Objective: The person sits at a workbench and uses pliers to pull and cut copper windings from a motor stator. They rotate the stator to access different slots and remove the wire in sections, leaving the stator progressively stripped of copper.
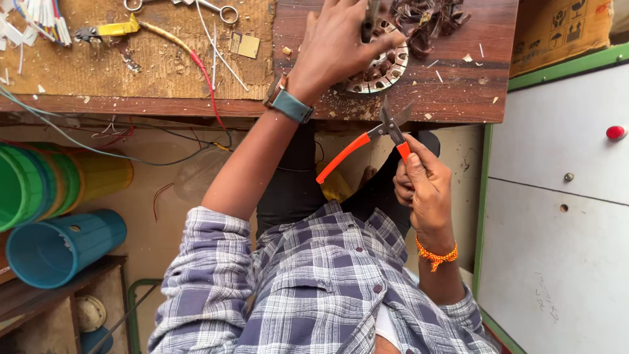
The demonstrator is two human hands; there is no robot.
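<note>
head view: the left hand (337, 42) presses a thin dark tool into the round metal stator (380, 65) on the wooden table (452, 98). just below the stator, off the table edge, the right hand (422, 187) grips orange-handled cutters (367, 141), blades parted. beside the stator lies a tangle of pulled copper winding (429, 19) — part looks stripped, though some slots seem filled.
</note>
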